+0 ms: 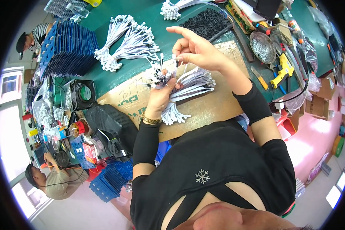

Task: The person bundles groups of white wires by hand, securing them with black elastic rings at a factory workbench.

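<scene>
Head view: what do our hands hold?

— Our left hand (160, 99) wraps its fingers around a bundle of white cables (195, 82), mid-frame, above a brown sheet (218, 104).

— And our right hand (199, 51)?

— Just above the bundle: index finger stretched toward the upper left, the other fingers curled, thumb close to a cable end. We cannot tell whether they grip it.

— What lies around us?

— Loose white cables (136, 44) at upper left of centre, small black pieces (207, 23) at the top, and a yellow glue gun (284, 69) at the right, all on our green table (103, 12).
</scene>
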The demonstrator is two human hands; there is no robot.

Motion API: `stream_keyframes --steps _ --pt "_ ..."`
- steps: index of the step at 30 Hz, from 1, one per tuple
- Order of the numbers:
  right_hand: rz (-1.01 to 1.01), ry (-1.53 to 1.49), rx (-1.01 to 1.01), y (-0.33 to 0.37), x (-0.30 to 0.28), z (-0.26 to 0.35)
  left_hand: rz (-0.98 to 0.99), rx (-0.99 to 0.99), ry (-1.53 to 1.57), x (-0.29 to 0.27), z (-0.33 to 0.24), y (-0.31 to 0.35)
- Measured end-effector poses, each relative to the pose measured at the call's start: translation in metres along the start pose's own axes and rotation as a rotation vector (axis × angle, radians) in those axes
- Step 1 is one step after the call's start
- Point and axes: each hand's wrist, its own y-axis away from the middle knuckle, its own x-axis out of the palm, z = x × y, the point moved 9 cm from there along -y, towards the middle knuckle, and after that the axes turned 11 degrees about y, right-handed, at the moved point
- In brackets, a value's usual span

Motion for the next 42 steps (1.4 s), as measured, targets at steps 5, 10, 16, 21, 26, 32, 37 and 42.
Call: stream_keyframes --steps 5,10,16,21,26,32,37,42 --pt "0.054 0.061 -0.07 0.005 0.009 0.013 0.006 -0.002 -0.003 -0.001 0.0 0.0" --pt "0.076 0.117 -0.093 0.007 0.008 0.014 0.003 -0.017 0.0 -0.006 0.003 0.0" --pt "0.056 0.123 -0.032 0.007 0.006 0.015 0.018 -0.016 0.026 -0.008 0.005 -0.002" --pt "0.057 0.196 0.172 0.019 -0.021 -0.006 0.001 -0.041 0.215 -0.009 0.004 0.0" --pt "-0.105 0.361 0.109 0.028 -0.049 -0.012 0.014 -0.05 0.177 -0.005 0.002 -0.001" --pt "-0.382 1.162 0.129 -0.002 -0.126 -0.016 -0.036 -0.054 0.146 -0.008 0.001 0.002" --pt "-0.106 1.347 0.264 -0.026 -0.125 -0.07 -0.013 -0.075 0.144 -0.007 0.002 0.002" --pt "-0.208 1.134 0.259 -0.015 -0.133 -0.068 0.01 -0.08 0.218 -0.006 0.001 0.003"
